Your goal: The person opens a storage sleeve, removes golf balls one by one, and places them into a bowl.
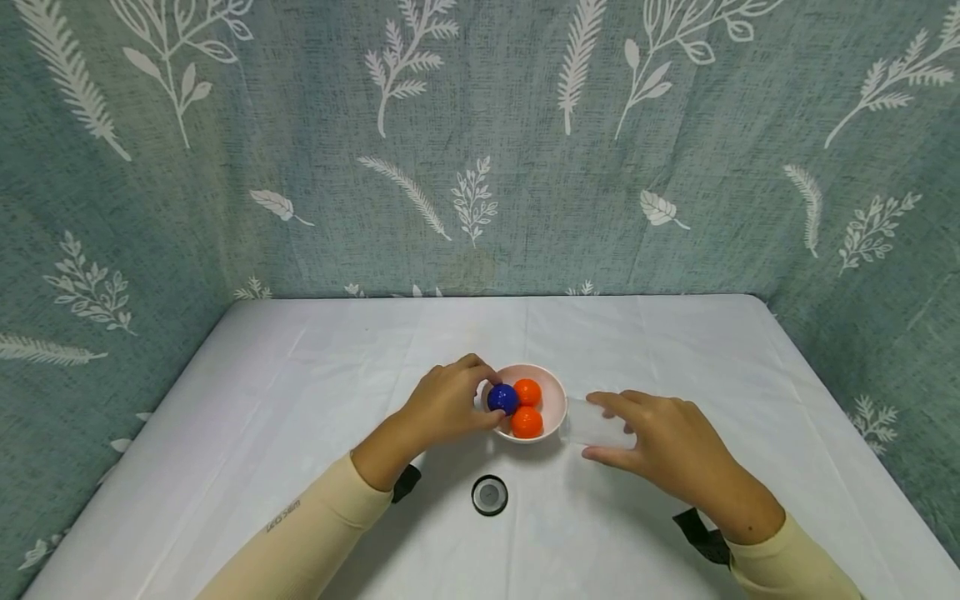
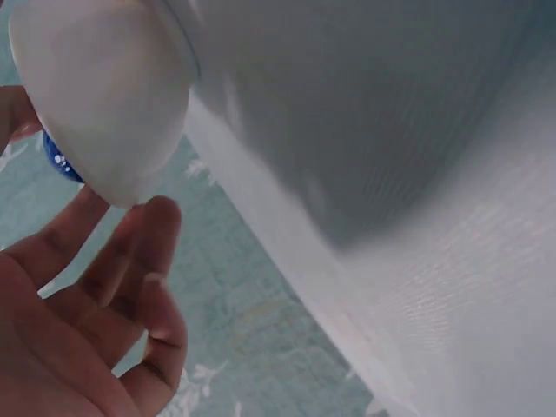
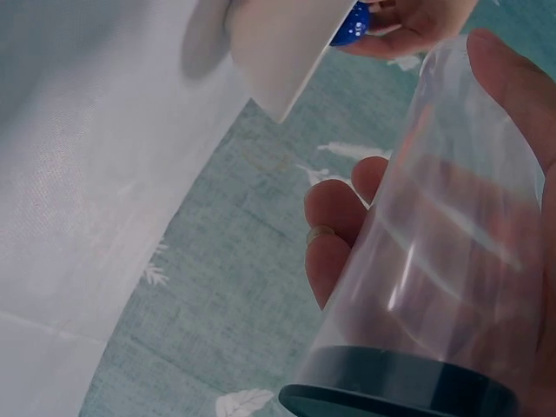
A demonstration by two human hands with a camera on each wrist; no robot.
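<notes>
My left hand (image 1: 450, 400) is at the left rim of a pale pink bowl (image 1: 556, 404) and pinches a glossy dark blue ball (image 1: 502, 399) between thumb and fingertips. Two orange balls, a far one (image 1: 527, 392) and a near one (image 1: 527, 422), sit inside the bowl. To the bowl's right, my right hand (image 1: 663, 429) grips a clear plastic cup (image 1: 592, 423). In the right wrist view that cup has a dark band (image 3: 408, 378) round its wider end. From the left wrist, the bowl's pale outside (image 2: 104, 87) hides most of the blue ball (image 2: 59, 161).
A small round grey disc with a black rim (image 1: 489, 495) lies on the white-covered table (image 1: 337, 367), in front of the bowl. Teal leaf-patterned fabric (image 1: 480, 208) stands behind the table and along both sides.
</notes>
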